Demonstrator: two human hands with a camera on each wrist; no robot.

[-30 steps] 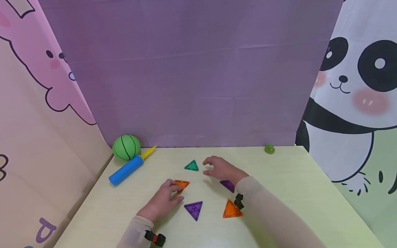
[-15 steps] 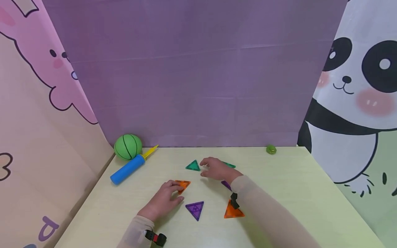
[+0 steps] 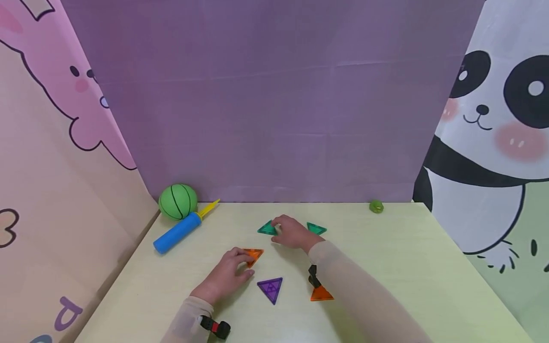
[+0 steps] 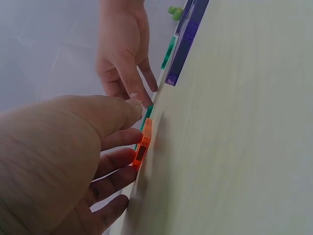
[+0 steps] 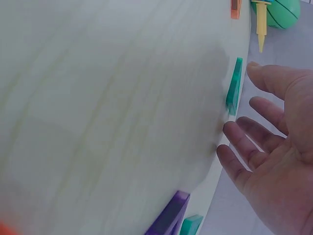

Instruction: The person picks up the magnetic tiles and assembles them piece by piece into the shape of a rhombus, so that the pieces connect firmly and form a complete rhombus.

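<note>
My left hand lies over the left orange triangle, its fingertips at the tile's edge; the left wrist view shows the fingers relaxed beside the orange tile. My right hand reaches to the left green triangle, fingers spread at its right side. In the right wrist view the hand has its fingers apart beside the green tile, with nothing gripped. A second green triangle lies right of that hand. The purple triangle is between the forearms, and another orange triangle is partly under my right wrist.
A green ball and a blue pump with a yellow nozzle sit at the table's back left. A small green object stands at the back right. A purple tile shows in the right wrist view.
My right hand has moved left to the left green triangle, uncovering the second green one, while its forearm now covers the right purple triangle in the head view. The left hand has stayed put.
</note>
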